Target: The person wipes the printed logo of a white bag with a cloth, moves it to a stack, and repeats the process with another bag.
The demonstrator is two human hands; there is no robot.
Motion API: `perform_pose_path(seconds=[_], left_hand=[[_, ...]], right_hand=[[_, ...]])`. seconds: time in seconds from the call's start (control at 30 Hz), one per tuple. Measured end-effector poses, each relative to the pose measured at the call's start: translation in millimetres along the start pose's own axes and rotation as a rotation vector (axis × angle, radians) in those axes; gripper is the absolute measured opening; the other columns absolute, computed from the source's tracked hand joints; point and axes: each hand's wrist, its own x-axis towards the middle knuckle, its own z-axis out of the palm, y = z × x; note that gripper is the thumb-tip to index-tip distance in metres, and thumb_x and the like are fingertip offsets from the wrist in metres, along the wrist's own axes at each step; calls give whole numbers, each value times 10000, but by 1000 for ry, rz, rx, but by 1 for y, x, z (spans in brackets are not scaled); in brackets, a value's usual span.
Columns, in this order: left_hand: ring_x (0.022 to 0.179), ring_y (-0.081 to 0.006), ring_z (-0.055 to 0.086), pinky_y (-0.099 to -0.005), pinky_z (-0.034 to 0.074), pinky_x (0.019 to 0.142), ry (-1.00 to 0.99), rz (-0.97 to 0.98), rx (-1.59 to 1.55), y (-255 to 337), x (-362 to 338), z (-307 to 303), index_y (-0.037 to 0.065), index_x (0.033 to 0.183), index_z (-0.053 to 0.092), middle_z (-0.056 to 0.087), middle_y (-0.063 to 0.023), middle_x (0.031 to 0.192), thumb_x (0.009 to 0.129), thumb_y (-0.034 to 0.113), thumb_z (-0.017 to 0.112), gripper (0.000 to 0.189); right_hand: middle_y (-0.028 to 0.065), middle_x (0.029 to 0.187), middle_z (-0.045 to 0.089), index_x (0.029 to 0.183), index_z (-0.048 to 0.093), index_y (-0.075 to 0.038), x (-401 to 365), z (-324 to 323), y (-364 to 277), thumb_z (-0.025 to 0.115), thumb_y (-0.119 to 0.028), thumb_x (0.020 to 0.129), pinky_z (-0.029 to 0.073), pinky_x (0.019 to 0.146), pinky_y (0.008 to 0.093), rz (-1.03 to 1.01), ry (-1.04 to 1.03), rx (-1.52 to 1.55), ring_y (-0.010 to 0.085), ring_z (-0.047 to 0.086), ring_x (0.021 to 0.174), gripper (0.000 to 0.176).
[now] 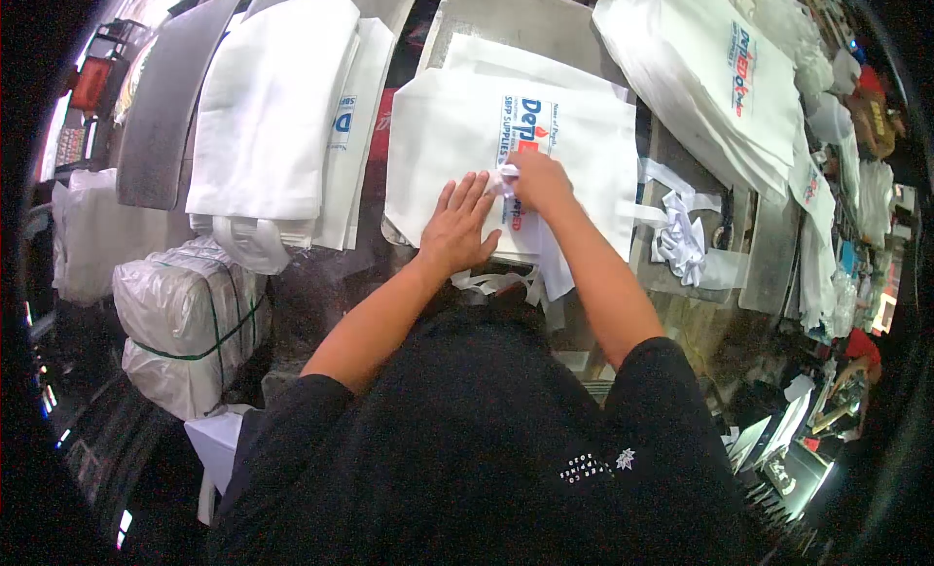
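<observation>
A white fabric bag [438, 128] with printed blue and red lettering lies flat in front of me, on top of other white bags. My left hand [457, 226] rests flat on its lower part, fingers stretched and slightly spread. Just to the right, my right hand [541, 185] is closed with its fingertips on the print. A small piece of white cloth [508, 174] pokes out of those fingers; much of it is hidden by the hand. A crumpled heap of white strips [680, 237] sits to the right of the bag.
Stacked white bags [268, 109] lie at the left, more printed bags [681, 70] at the upper right. A grey board [165, 109] leans at far left above a plastic-wrapped bundle [175, 308] tied with green cord. Another person's arm [851, 376] shows at far right.
</observation>
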Motion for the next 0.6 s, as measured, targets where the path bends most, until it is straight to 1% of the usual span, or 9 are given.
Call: perform_pose_path(seconds=[0.07,0.1,0.23,0.33,0.4,0.43,0.53,0.57,0.6], left_hand=[[1418,-344,241,-500,173,1160,4,-6,-5,-1,0,1,11,1343,447,291,-188,1511,833,374,591,642],[1418,-342,241,-500,176,1159,-1,-11,-12,-1,-1,1,11,1344,444,291,-186,1512,832,376,593,647],[1420,-335,241,-499,178,1159,8,-7,15,0,-2,2,15,1346,442,288,-184,1514,833,378,595,646],[1421,-331,240,-499,177,1161,-4,-19,9,0,0,-1,16,1348,441,287,-184,1515,832,374,594,646],[1434,-301,225,-467,153,1175,-33,-32,18,0,-1,-2,26,1369,430,280,-161,1529,849,392,550,647],[1434,-301,225,-467,153,1175,-30,-34,20,-1,0,-2,26,1369,430,280,-161,1529,849,392,550,647],[1437,-298,218,-468,149,1176,-21,-29,25,2,-3,0,26,1365,434,277,-162,1531,849,389,551,641],[1436,-300,219,-469,149,1176,-30,-32,35,2,-1,-2,28,1363,437,278,-163,1530,850,389,550,638],[1436,-301,219,-470,148,1176,-40,-36,44,3,-1,-4,30,1362,440,280,-164,1529,850,389,550,634]], right_hand=[[125,1015,657,1022,673,-139,0,-5,-3,641,-205,789,491,843,452,221,-23,-9,306,637,994,244],[118,1016,657,1018,675,-143,1,-2,-9,619,-206,813,490,834,475,257,-22,-47,296,632,1015,222],[113,1008,661,1035,670,-143,4,14,-9,607,-217,829,494,829,475,200,50,-87,293,635,1013,228],[110,979,662,1043,660,-133,-5,-1,-1,610,-223,828,503,819,463,153,48,-51,295,646,976,239],[109,983,669,1055,652,-124,-7,-10,9,606,-227,832,509,815,453,193,-12,-52,302,653,951,249],[109,983,669,1055,652,-124,-2,-9,9,606,-227,832,509,815,453,189,-11,-53,302,653,951,249],[129,1017,673,1052,654,-104,15,3,-3,606,-244,853,512,813,456,276,-44,-186,281,655,974,247],[130,970,667,1000,664,-95,21,10,-11,612,-233,843,511,800,460,262,-10,-135,282,658,948,215],[130,970,667,1000,664,-95,19,12,-11,612,-233,843,511,800,460,267,-10,-133,282,658,948,215]])
